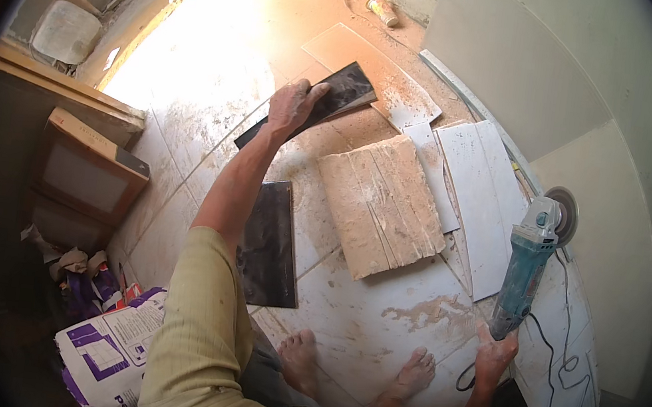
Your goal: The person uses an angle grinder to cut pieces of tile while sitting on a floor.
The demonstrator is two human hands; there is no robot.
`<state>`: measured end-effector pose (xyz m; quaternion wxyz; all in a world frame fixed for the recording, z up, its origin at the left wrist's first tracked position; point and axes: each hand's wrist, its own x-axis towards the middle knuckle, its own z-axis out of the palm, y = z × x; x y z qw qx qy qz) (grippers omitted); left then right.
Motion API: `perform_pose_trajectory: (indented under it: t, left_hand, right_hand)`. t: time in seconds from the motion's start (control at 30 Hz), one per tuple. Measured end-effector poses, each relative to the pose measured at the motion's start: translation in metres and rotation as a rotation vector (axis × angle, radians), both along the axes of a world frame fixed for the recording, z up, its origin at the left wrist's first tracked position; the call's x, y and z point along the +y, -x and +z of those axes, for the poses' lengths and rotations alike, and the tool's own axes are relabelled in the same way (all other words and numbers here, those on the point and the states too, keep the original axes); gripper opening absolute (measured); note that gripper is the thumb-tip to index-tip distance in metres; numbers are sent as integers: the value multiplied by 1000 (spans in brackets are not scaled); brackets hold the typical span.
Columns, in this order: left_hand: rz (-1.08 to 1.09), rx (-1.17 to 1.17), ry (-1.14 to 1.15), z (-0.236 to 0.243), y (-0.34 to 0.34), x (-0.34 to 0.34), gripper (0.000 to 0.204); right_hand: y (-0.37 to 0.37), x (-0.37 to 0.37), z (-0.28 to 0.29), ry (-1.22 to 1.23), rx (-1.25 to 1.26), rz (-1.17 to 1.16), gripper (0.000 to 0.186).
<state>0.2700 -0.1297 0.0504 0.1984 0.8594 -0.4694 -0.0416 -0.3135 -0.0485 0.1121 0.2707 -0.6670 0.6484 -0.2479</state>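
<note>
My left hand [292, 109] is closed around a long black tile strip [349, 87], holding it by its middle out over the dusty floor. Low at the right, my right hand [496, 351] grips the rear end of a teal angle grinder [526, 270]. Its round disc [564, 215] points away from me, toward the right wall. Between my hands lies a thick tan slab [378, 201] scored with several straight cuts. A wider black tile [271, 245] lies flat on the floor below my left forearm.
White tile pieces [475, 196] lie right of the slab, beside a long metal bar [467, 91]. The grinder's cord [560, 375] loops at the right. A dusty tile sheet [373, 68], a paper cup [382, 9], a cardboard box [89, 168] and a purple-white bag [108, 348] surround the floor.
</note>
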Motion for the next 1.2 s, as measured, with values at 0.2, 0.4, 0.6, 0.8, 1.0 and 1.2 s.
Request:
perform_pose_trajectory:
  t: [0.2, 0.4, 0.6, 0.8, 1.0, 1.2]
  left_hand:
    - [95, 81, -73, -31, -61, 1, 70]
    - [5, 141, -55, -59, -63, -18, 69]
    - [-25, 49, -39, -62, -46, -44, 70]
    - [-81, -104, -96, -98, -42, -50, 52]
    - [-49, -134, -186, -99, -83, -40, 60]
    - [-98, -326, -150, -101, -70, -44, 66]
  right_hand:
    - [-4, -5, -8, -39, -6, 35, 34]
    - [-10, -2, -3, -120, 39, 13, 37]
    - [-11, 5, 7, -146, 56, -52, 40]
    - [3, -4, 1, -223, 140, -59, 38]
    - [19, -11, 3, -63, 110, -94, 48]
    - [44, 17, 7, -70, 53, -176, 45]
